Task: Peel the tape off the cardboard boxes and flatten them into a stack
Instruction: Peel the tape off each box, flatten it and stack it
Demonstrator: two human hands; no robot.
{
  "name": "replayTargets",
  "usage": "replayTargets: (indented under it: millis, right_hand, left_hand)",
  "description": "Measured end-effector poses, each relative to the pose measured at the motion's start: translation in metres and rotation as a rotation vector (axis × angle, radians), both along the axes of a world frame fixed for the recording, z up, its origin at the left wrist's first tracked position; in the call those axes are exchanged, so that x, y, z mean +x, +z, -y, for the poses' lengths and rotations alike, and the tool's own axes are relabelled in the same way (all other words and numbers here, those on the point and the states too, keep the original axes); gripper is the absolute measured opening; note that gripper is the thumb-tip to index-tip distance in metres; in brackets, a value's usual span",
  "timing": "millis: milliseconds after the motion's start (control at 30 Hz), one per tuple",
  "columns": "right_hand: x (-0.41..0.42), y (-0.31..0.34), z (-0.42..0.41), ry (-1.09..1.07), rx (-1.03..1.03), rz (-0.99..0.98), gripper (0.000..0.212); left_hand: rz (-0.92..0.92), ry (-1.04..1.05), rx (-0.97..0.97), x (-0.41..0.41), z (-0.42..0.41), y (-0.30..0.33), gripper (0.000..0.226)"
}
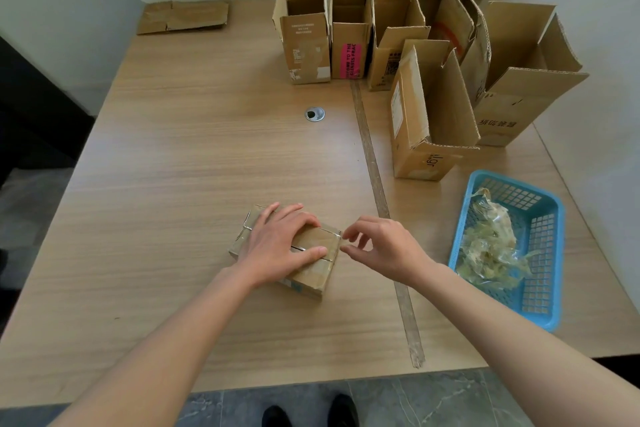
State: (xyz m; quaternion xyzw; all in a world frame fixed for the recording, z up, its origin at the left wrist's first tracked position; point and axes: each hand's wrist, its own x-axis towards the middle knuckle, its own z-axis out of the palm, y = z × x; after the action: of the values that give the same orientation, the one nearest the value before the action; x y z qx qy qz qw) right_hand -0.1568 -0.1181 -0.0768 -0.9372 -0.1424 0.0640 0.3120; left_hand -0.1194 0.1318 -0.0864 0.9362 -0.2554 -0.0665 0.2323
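Observation:
A small taped cardboard box (313, 270) lies closed on the wooden table (180, 156), near the front middle. My left hand (280, 243) presses flat on its top, fingers spread straight. My right hand (377, 246) is at the box's right edge, thumb and forefinger pinching at the clear tape (341, 241) there. A flattened stack of cardboard (183, 15) lies at the far left corner. Several opened boxes (429, 114) stand upright at the back right.
A blue plastic basket (550, 253) holding crumpled peeled tape sits at the right edge. A strip of tape (381, 204) runs along the table seam. A round cable hole (314, 114) is mid-table. My shoes show below the front edge.

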Motion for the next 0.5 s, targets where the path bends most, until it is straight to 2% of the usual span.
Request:
replayTargets:
  millis: [167, 333, 500]
  right_hand:
    - [0.004, 0.001, -0.007, -0.090, 0.084, -0.082, 0.004]
    - [0.001, 0.004, -0.010, -0.145, 0.125, -0.195, 0.009]
    - [0.010, 0.016, -0.011, -0.082, 0.032, -0.274, 0.011]
  left_hand:
    - [-0.007, 0.004, -0.002, -0.001, -0.001, -0.001, 0.047]
    - [-0.004, 0.000, -0.003, -0.001, -0.001, -0.001, 0.048]
    - [0.001, -0.030, -0.023, -0.003, -0.002, 0.001, 0.048]
